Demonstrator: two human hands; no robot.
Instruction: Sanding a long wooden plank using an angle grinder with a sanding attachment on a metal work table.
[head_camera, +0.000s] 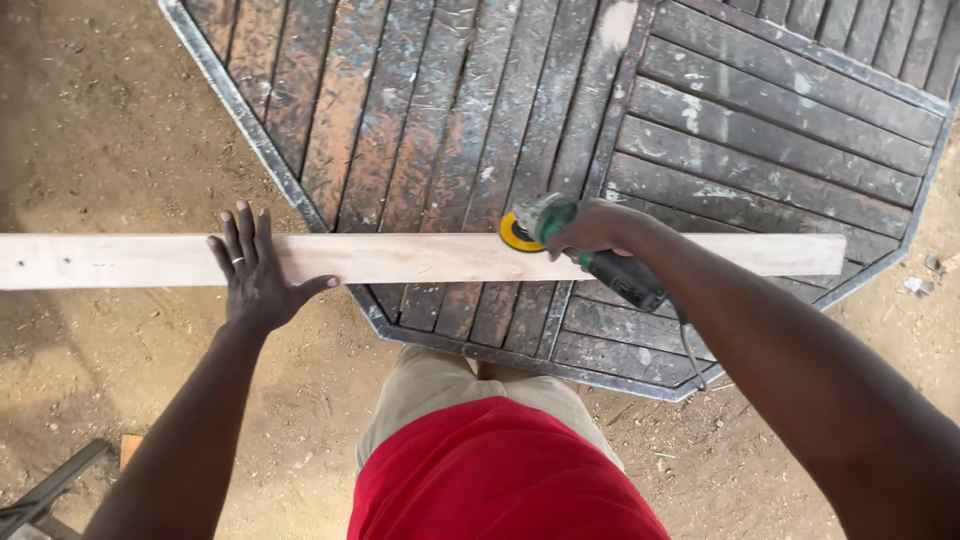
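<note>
Head view, looking straight down. Nearest to me: my red shirt (500, 480) and tan trousers (440, 390), standing at the near edge of the dark octagonal slatted metal table (760, 130), which sits on bare sandy ground (100, 120).

Next out, 1 long pale wooden plank (400, 258) lies flat across the table, running left to right. Its left portion overhangs the table edge with only ground beneath it.

My left hand (255, 270) lies open, palm down, fingers spread, pressing the plank on that unsupported overhang. My right hand (592, 226) is closed around the green-bodied angle grinder with a yellow sanding disc (560, 235). The disc meets the far edge of the plank, near its middle, over the table. The 2 hands are well apart along the board. The tool's cord (690, 350) trails back toward me over the table edge.

Risks, as I judge them:
1. No clamp is visible, so only my flat left palm holds the plank. A grabbing disc could kick or skate it sideways.
2. The overhang may flex or chatter, gouging the edge.
3. The cord hangs close to my legs and could snag.
4. Dust may be thrown back toward my body. I cannot tell whether the disc is spinning.
</note>
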